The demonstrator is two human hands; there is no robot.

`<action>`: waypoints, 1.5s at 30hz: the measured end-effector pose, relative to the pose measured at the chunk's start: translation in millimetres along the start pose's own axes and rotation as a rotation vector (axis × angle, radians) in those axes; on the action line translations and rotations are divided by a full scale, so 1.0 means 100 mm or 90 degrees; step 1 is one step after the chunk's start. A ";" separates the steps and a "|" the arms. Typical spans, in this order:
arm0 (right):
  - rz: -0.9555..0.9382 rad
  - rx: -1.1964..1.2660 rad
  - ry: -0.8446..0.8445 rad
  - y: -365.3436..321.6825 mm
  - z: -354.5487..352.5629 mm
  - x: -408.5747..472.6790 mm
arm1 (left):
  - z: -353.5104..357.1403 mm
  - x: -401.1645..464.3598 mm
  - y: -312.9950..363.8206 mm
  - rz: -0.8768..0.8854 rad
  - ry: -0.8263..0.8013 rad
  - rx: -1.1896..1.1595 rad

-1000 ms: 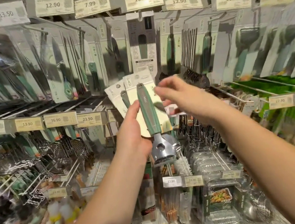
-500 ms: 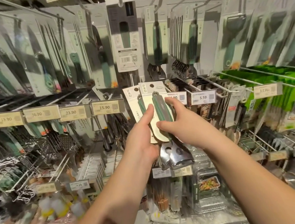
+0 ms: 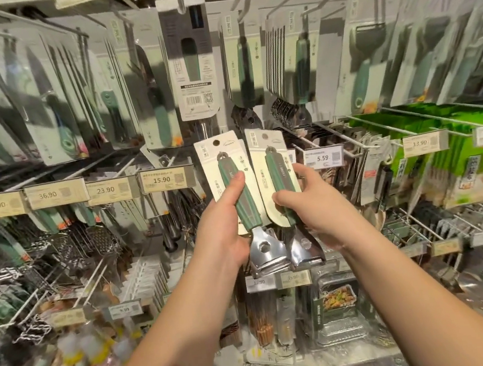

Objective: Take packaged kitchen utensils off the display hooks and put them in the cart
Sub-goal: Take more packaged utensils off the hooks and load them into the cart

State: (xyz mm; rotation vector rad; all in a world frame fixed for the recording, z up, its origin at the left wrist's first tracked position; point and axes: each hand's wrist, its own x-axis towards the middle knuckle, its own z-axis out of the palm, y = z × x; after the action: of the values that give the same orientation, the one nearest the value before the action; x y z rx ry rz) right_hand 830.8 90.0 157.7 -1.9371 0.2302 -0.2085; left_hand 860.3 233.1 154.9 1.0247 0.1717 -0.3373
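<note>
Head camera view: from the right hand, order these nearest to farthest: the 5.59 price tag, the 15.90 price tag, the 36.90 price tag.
From the right hand:
1. 5.59 price tag, just above it, slightly right.
2. 15.90 price tag, left, beyond both held utensils.
3. 36.90 price tag, farther left on the same rail.

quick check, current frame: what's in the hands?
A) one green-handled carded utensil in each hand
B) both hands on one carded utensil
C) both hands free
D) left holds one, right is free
A: the left hand grips one green-handled utensil and the right hand grips a second utensil, the cards side by side, off the hooks.
</note>
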 end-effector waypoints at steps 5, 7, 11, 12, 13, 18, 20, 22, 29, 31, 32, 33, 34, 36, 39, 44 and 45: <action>-0.033 0.056 0.037 -0.03 -0.16 0.06 | 0.03 -0.03 0.15 0.041 -0.009 -0.019; -0.062 0.028 0.066 -0.09 -0.24 0.06 | 0.06 -0.04 0.20 0.046 -0.019 -0.018; -0.084 0.038 0.133 -0.17 -0.35 0.16 | 0.14 -0.07 0.31 0.057 -0.038 -0.014; -0.091 0.037 0.151 -0.19 -0.37 0.19 | 0.16 -0.08 0.34 0.062 -0.043 -0.014; -0.098 0.037 0.168 -0.20 -0.40 0.23 | 0.19 -0.09 0.35 0.065 -0.050 -0.019; -0.132 0.034 0.234 -0.29 -0.58 0.43 | 0.28 -0.15 0.42 0.082 -0.066 -0.006; -0.138 0.034 0.255 -0.33 -0.66 0.55 | 0.32 -0.19 0.44 0.076 -0.092 -0.011; -0.142 0.027 0.269 -0.37 -0.75 0.66 | 0.36 -0.22 0.44 0.072 -0.109 -0.008; -0.177 0.015 0.277 -0.56 -0.94 0.97 | 0.42 -0.25 0.43 0.064 -0.133 -0.005; -0.184 0.021 0.286 -0.61 -0.98 1.05 | 0.41 -0.23 0.43 0.060 -0.129 -0.007; -0.186 0.021 0.291 -0.63 -0.99 1.08 | 0.40 -0.22 0.42 0.057 -0.126 -0.008; -0.187 0.021 0.293 -0.64 -1.01 1.10 | 0.40 -0.21 0.43 0.053 -0.122 -0.009; -0.186 0.019 0.293 -0.65 -1.02 1.14 | 0.39 -0.20 0.43 0.048 -0.113 -0.012; -0.191 0.011 0.288 -0.65 -1.05 1.18 | 0.37 -0.18 0.43 0.044 -0.093 -0.015; -0.208 -0.010 0.286 -0.66 -1.05 1.22 | 0.35 -0.17 0.44 0.044 -0.080 -0.017; -0.202 -0.016 0.288 -0.62 -0.96 1.35 | 0.34 -0.19 0.45 0.050 -0.070 -0.011; -0.198 -0.020 0.292 -0.61 -0.95 1.36 | 0.33 -0.19 0.45 0.051 -0.067 -0.007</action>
State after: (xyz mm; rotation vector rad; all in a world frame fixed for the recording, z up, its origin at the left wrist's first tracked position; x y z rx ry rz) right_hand 941.6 -7.5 254.3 -1.9286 0.2313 -0.8625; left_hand 857.7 229.8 214.2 0.9982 0.0372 -0.3169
